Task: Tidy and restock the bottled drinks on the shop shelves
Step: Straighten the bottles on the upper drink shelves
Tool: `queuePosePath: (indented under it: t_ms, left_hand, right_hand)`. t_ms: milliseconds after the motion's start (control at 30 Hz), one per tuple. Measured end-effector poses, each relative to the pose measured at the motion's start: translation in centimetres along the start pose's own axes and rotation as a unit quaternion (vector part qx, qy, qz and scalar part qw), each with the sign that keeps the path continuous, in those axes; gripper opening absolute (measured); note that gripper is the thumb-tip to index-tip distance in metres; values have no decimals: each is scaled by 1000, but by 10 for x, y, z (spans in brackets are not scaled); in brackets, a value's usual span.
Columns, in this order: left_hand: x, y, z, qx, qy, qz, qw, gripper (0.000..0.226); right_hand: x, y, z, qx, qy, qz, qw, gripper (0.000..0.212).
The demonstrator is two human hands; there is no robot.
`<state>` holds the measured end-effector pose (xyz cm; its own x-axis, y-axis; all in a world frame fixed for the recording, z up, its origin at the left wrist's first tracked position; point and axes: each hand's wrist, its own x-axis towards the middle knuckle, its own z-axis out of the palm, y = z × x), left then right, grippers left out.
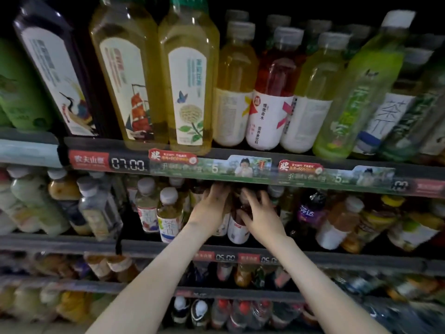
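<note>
A dim shop fixture fills the view, several tiers of bottled drinks rising one above another, each tier fronted by a price strip (pixel 216 168). The work is on the middle shelf (pixel 168 245), just under that strip. There a dark bottle (pixel 238 231) with a white label stands upright in the near row, its long axis vertical and its cap lost in the shadow of the tier above.

Both hands are on it from opposite sides. The right hand (pixel 261 215) has its fingers spread and curled round the bottle's shoulder from the right. The left hand (pixel 212 206) lies against its left side with the fingers reaching up and away under the strip. Their tips are hidden in the dark, so I cannot tell whether that hand grips the same bottle, a neighbour behind it, or only steadies the row.

The bottle sits straight ahead of the forearms, between the two wrists, and neither hand is plainly nearer. A pale tea bottle (pixel 168 214) crowds it on the left and a purple-labelled bottle (pixel 307 210) stands further off on the right. With little headroom above, any move probably has to run near or far along the shelf, not upward.
</note>
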<state>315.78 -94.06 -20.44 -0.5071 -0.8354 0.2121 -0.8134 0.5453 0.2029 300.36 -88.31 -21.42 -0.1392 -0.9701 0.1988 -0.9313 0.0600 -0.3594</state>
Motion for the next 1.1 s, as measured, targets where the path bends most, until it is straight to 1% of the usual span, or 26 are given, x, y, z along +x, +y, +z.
queuePosePath:
  t_ms: [33, 67, 133, 200, 267, 300, 400, 467, 500, 567, 633, 700, 767, 833, 867, 900, 967, 1033, 1100]
  left_hand:
    - [3, 0, 0, -18, -8, -18, 1000, 57]
    - [4, 1, 1, -12, 5, -23, 1000, 52]
    - [0, 5, -1, 38, 21, 5, 999, 44]
    - [-10, 6, -2, 84, 38, 45, 995, 42]
    - [-19, 3, -2, 96, 59, 63, 992, 50]
    - [-21, 2, -3, 83, 68, 58, 993, 54]
    - [-18, 2, -2, 79, 20, 25, 996, 63]
    - [-13, 2, -3, 36, -15, -23, 999, 67]
    - [-13, 3, -2, -4, -20, -39, 999, 68]
    - [-21, 6, 1, -82, -31, -52, 995, 75]
    - [-40, 11, 7, -122, -29, -51, 991, 80]
    - [-64, 17, 16, -129, 5, -23, 991, 79]
    - [-92, 22, 29, -147, 21, 31, 988, 73]
    - [-121, 24, 47, -167, -4, 83, 982, 63]
    - [-134, 23, 58, -180, -38, 94, 978, 59]
    - [-147, 20, 71, -191, -81, 89, 974, 56]
    - [-173, 8, 106, -198, -162, 44, 966, 52]
    - [-199, -11, 152, -195, -221, -13, 956, 48]
    - [-223, -31, 200, -176, -267, -72, 945, 46]
  right_hand:
    - [2, 0, -2, 6, -2, -5, 1000, 60]
    - [2, 0, -4, 2, -5, -12, 1000, 59]
    - [-4, 1, -5, -16, -3, -35, 999, 56]
    - [-14, 2, -4, -13, 1, -43, 999, 52]
    - [-26, 4, -4, 14, 5, -29, 999, 47]
    - [-32, 5, -5, 32, 8, -26, 999, 44]
    - [-54, 4, -9, 106, 31, -18, 994, 36]
    - [-66, 1, -16, 147, 80, -2, 986, 33]
    - [-70, 0, -22, 159, 112, 7, 981, 33]
    - [-76, -1, -36, 172, 158, 17, 972, 32]
    - [-84, -3, -47, 181, 153, 27, 971, 29]
    - [-95, -4, -49, 198, 120, 43, 972, 27]
    - [-110, -6, -38, 194, 90, 57, 975, 28]
    - [-128, -4, -14, 174, 52, 79, 980, 27]
    - [-137, -2, 3, 168, 23, 99, 980, 28]
    - [-146, 1, 22, 164, -18, 124, 978, 28]
    - [-164, 10, 67, 139, -126, 173, 967, 35]
    - [-183, 24, 122, 99, -230, 213, 944, 48]
    - [-202, 38, 184, 47, -315, 224, 921, 64]
